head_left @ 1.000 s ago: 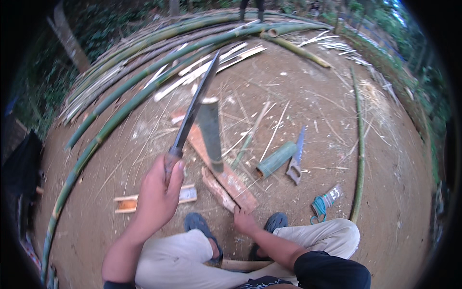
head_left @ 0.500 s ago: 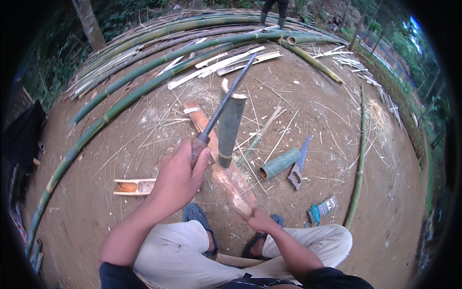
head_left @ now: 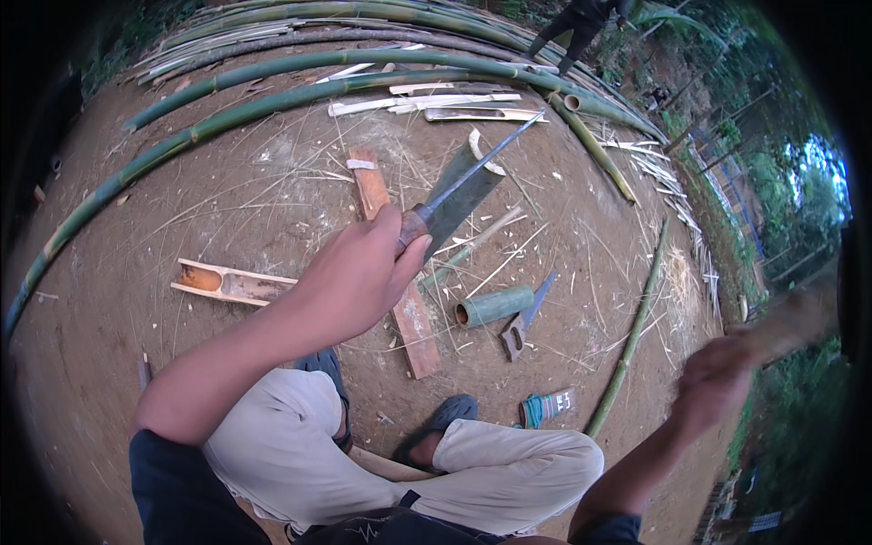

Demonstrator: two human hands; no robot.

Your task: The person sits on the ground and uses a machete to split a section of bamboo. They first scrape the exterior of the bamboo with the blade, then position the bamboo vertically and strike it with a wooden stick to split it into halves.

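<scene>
My left hand (head_left: 356, 272) is closed round the wooden handle of a long knife (head_left: 481, 162). Its dark blade slants up and away along a split-topped green bamboo section (head_left: 461, 207), whose pale cut rim shows at the upper end. Whether the blade touches the bamboo cannot be told. The section's lower end is hidden behind my hand, above a reddish wooden board (head_left: 414, 334) on the ground. Out at the far right, my right hand (head_left: 713, 381) is raised, gripping a thick wooden club (head_left: 792, 329), blurred by motion.
A short bamboo tube (head_left: 500, 306) lies beside a handsaw (head_left: 527, 320). A halved bamboo piece (head_left: 232, 282) is at left, a patterned bundle with teal strap (head_left: 548, 407) near my knee. Long bamboo poles (head_left: 300, 68) and split strips (head_left: 454, 100) lie beyond; a person (head_left: 581, 27) stands there.
My right hand has swung the club from the board's near end up to the far right. The bamboo section and knife lean further right, and the view has shifted.
</scene>
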